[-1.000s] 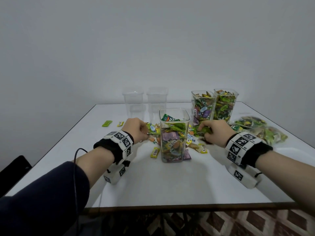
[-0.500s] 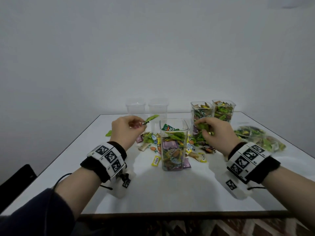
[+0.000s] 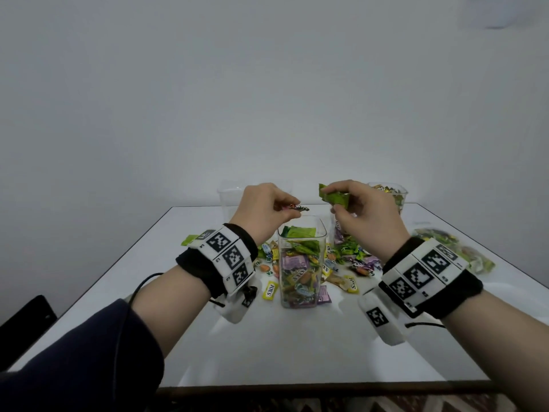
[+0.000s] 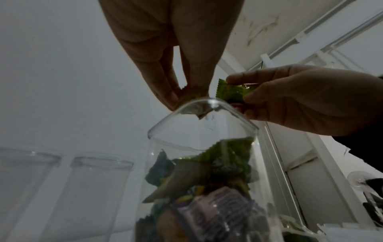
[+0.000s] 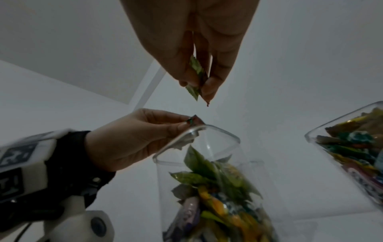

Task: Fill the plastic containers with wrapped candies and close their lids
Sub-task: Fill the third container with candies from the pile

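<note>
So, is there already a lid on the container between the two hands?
No, the container has an open rim with no lid, and both hands hold candies just above it.

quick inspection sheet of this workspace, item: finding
surface: white table, candies strewn round the middle.
job's things: open container mostly filled; filled container behind; empty containers at back; no lids seen.
clutter: loose candies; candy bags far right.
hands: left hand pinches a small candy; right hand holds a green candy, both above the open container.
cables: black cable at left wrist.
surroundings: plain wall; dark chair left.
</note>
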### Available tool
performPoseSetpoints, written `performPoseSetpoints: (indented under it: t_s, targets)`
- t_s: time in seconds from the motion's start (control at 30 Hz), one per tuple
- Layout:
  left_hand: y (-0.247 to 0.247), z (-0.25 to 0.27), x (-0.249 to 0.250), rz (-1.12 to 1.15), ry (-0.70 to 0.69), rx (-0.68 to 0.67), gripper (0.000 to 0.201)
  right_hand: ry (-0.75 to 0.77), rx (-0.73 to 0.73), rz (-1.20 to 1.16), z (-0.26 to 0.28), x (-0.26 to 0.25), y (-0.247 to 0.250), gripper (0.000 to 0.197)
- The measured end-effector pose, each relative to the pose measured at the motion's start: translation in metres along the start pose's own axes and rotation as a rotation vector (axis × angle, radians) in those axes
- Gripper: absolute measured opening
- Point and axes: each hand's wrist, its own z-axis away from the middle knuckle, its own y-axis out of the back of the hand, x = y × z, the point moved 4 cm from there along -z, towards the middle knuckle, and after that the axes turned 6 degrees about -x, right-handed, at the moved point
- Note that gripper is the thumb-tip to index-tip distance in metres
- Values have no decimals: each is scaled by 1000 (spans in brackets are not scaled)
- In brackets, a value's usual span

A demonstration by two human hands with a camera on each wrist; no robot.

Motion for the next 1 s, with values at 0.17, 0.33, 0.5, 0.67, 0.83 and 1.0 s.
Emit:
performPoseSetpoints:
  t_s: [0.17, 0.33, 0.5, 0.67, 0.83, 1.0]
  targets:
    - [-12, -5, 1, 61, 38, -39, 21, 25, -12, -71, -3, -7, -3, 36]
    - [-16, 1, -21, 31, 147, -120, 32, 32, -28, -28, -4, -3, -6, 34]
    - [-21, 19, -42, 284, 316, -190, 83, 32, -85, -48, -8, -1, -16, 35]
    - [-33, 32, -46, 547, 339, -190, 88, -4, -272, -65, -12, -4, -34, 40]
    - [-40, 36, -48, 612, 326, -174, 88, -56, -300, -129, -10, -1, -36, 41]
    - [-42, 37, -50, 614, 331, -168, 88, -108, -214, 1, -15, 7, -33, 31]
